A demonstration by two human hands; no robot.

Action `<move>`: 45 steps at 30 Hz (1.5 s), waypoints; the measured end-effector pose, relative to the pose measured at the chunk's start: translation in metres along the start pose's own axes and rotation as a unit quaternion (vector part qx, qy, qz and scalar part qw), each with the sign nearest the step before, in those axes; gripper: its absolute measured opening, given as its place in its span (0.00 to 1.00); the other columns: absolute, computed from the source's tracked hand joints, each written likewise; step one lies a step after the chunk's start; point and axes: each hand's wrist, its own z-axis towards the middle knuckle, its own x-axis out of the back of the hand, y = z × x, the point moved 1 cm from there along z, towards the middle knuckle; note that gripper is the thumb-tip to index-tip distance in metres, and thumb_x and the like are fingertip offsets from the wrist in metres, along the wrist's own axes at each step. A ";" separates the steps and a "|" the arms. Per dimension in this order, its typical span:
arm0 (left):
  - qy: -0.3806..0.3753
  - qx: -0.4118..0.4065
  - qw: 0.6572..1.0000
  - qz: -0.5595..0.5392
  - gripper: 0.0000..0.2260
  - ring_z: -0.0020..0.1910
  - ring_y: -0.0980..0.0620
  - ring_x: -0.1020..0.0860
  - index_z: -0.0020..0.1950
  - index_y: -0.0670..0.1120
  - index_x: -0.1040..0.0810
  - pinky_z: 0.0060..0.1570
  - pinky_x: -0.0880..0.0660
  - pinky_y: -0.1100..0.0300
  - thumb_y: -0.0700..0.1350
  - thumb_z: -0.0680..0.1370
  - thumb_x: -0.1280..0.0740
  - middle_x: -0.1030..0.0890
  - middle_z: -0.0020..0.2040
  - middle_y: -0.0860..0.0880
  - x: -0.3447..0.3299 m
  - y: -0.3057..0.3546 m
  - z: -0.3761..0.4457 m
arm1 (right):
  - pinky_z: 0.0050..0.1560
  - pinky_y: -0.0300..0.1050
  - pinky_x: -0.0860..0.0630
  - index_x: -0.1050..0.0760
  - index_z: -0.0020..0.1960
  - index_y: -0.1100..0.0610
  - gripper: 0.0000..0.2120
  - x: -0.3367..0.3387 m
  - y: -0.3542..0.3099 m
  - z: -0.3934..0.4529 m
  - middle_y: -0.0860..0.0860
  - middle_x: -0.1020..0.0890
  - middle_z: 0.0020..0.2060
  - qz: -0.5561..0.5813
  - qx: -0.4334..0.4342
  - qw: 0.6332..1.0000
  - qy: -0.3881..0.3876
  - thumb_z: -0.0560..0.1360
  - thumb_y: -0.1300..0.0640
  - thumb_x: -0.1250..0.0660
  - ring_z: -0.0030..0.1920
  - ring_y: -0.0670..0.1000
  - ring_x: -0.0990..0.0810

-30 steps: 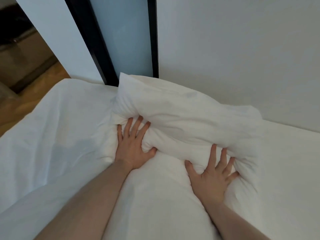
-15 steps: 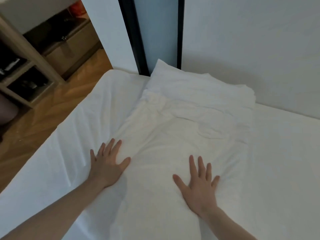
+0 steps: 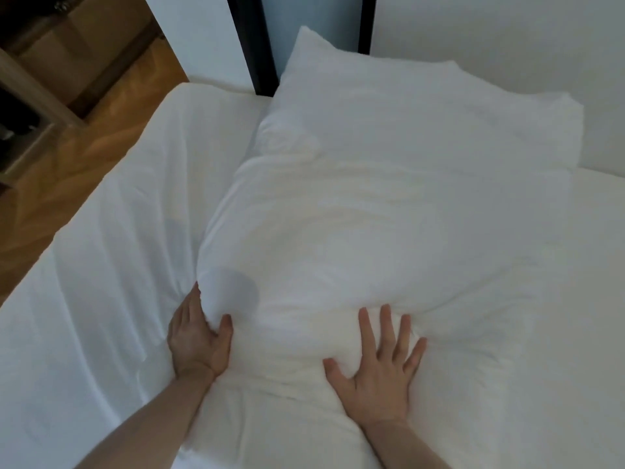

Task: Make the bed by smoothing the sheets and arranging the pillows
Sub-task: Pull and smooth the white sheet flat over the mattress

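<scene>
Two hands on the near pillow [image 3: 355, 238], both mine. My left hand [image 3: 199, 336] grips its left edge: thumb on top of the fabric, the other fingers tucked under a bunched fold, so I can't tell how they lie beyond being curled round the edge. My right hand [image 3: 378, 370] lies flat on the pillow's near end, palm down, fingers straight and spread apart, thumb out to the left, pressing a shallow dent into the filling. Creases fan out from both hands. Near pillow is white, soft, wrinkled, lying lengthwise away from me on the white sheet [image 3: 111, 265]. Its far end overlaps a second pillow [image 3: 422, 106], also white, which sits at the head of the bed, touching the pale wall [image 3: 507, 38]; that one's left corner pokes up in front of the dark vertical frame [image 3: 252, 45] and the bluish panel between the two dark strips. Sheet left of the near pillow has long ripples running toward me; sheet on the right looks smoother. Left edge of the mattress drops off to wooden herringbone flooring [image 3: 77, 164]. Wooden shelving unit [image 3: 37, 89] stands at upper left on that floor, well apart from the bed; contents too dark to make out. Both my forearms come in bare from the bottom edge.
</scene>
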 end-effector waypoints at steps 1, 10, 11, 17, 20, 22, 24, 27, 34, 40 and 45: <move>0.002 -0.002 1.000 0.004 0.38 0.69 0.38 0.29 0.78 0.43 0.35 0.72 0.33 0.45 0.59 0.70 0.41 0.26 0.72 0.40 -0.003 -0.002 0.003 | 0.74 0.76 0.55 0.42 0.81 0.47 0.49 -0.004 -0.001 0.002 0.55 0.44 0.82 0.002 0.002 1.000 0.003 0.66 0.26 0.37 0.81 0.66 0.52; -0.103 0.089 0.991 0.001 0.41 0.66 0.37 0.24 0.79 0.48 0.39 0.67 0.29 0.43 0.68 0.71 0.42 0.25 0.71 0.40 0.039 0.022 -0.008 | 0.79 0.66 0.56 0.45 0.82 0.42 0.43 0.062 -0.001 -0.012 0.47 0.48 0.82 0.055 -0.020 0.995 -0.079 0.72 0.26 0.39 0.83 0.57 0.55; -0.132 0.116 0.984 -0.013 0.41 0.64 0.38 0.23 0.78 0.51 0.37 0.66 0.27 0.43 0.70 0.69 0.40 0.24 0.69 0.41 0.051 0.026 -0.007 | 0.80 0.62 0.53 0.44 0.81 0.42 0.42 0.078 0.006 -0.014 0.46 0.47 0.82 0.074 -0.025 0.993 -0.088 0.73 0.27 0.39 0.83 0.55 0.53; -0.308 0.158 0.923 -0.169 0.33 0.52 0.46 0.19 0.68 0.41 0.25 0.55 0.27 0.53 0.62 0.72 0.25 0.17 0.55 0.45 0.113 0.080 0.023 | 0.77 0.57 0.40 0.41 0.80 0.47 0.42 0.149 0.076 -0.009 0.51 0.39 0.78 0.176 -0.266 0.947 0.026 0.72 0.37 0.28 0.78 0.55 0.40; -0.308 0.174 0.920 -0.166 0.39 0.57 0.47 0.19 0.66 0.47 0.22 0.61 0.27 0.52 0.72 0.65 0.26 0.16 0.56 0.49 0.117 0.087 0.019 | 0.75 0.62 0.37 0.45 0.81 0.49 0.51 0.158 0.085 0.009 0.54 0.40 0.78 0.219 -0.385 0.895 0.055 0.68 0.35 0.25 0.77 0.60 0.39; -0.274 0.202 0.928 -0.149 0.53 0.62 0.44 0.20 0.72 0.47 0.26 0.66 0.27 0.49 0.77 0.56 0.26 0.19 0.65 0.47 0.110 0.081 0.012 | 0.74 0.62 0.35 0.50 0.83 0.51 0.57 0.161 0.094 0.020 0.56 0.40 0.79 0.304 -0.458 0.834 0.053 0.66 0.36 0.21 0.77 0.63 0.38; -0.241 0.215 0.937 -0.135 0.58 0.66 0.41 0.23 0.77 0.43 0.31 0.67 0.27 0.48 0.75 0.56 0.23 0.24 0.72 0.43 0.110 0.084 0.001 | 0.73 0.57 0.32 0.55 0.83 0.52 0.64 0.163 0.114 0.026 0.58 0.37 0.78 0.378 -0.489 0.786 -0.010 0.63 0.37 0.19 0.75 0.62 0.32; -0.192 0.183 0.952 -0.155 0.45 0.65 0.40 0.23 0.75 0.39 0.29 0.59 0.27 0.51 0.60 0.66 0.18 0.24 0.71 0.38 0.126 0.109 -0.021 | 0.61 0.53 0.21 0.36 0.76 0.58 0.63 0.177 0.131 0.023 0.56 0.22 0.68 0.460 -0.474 0.743 -0.107 0.50 0.34 0.15 0.61 0.58 0.19; -0.098 0.100 0.960 -0.242 0.36 0.55 0.47 0.23 0.69 0.39 0.24 0.57 0.27 0.52 0.47 0.65 0.16 0.19 0.63 0.40 0.184 0.208 -0.093 | 0.33 0.41 0.24 0.23 0.51 0.60 0.14 0.280 0.131 0.011 0.59 0.16 0.44 0.566 -0.412 0.714 -0.005 0.68 0.66 0.24 0.38 0.54 0.18; -0.061 0.018 0.937 -0.342 0.34 0.60 0.48 0.23 0.70 0.42 0.26 0.60 0.27 0.51 0.44 0.67 0.18 0.22 0.63 0.49 0.212 0.313 -0.164 | 0.49 0.58 0.17 0.21 0.45 0.59 0.13 0.427 0.186 -0.006 0.62 0.16 0.46 0.573 -0.359 0.729 0.104 0.64 0.70 0.26 0.45 0.60 0.16; -0.087 -0.029 0.920 -0.381 0.30 0.61 0.47 0.21 0.66 0.48 0.22 0.64 0.24 0.45 0.47 0.66 0.17 0.19 0.62 0.50 0.203 0.396 -0.228 | 0.44 0.52 0.18 0.22 0.49 0.57 0.15 0.531 0.251 -0.045 0.58 0.16 0.45 0.554 -0.345 0.739 0.170 0.65 0.70 0.27 0.43 0.58 0.16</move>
